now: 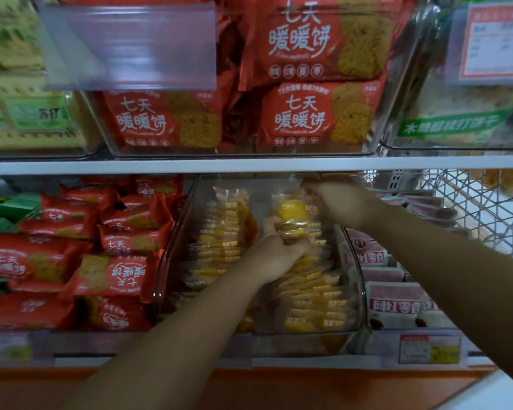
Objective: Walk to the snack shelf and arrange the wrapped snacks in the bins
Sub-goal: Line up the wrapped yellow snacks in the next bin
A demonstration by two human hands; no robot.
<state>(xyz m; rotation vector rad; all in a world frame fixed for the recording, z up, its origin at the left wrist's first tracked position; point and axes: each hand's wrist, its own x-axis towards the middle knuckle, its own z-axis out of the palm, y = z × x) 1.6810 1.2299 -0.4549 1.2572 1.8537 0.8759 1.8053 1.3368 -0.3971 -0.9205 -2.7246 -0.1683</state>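
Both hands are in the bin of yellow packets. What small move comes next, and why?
Probably press the yellow packets the left hand grips down into the right row of the clear bin: they sit raised above it, with the right hand behind them.

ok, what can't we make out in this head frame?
Head view:
Right hand: motion-blurred, shadowed under white shelf edge; grip unclear.
Yellow clear-wrapped snack packets: left hand grips and partly covers them; count hidden.
Orange-bordered paper price tag, upper right: cut by frame edge, print blurred.
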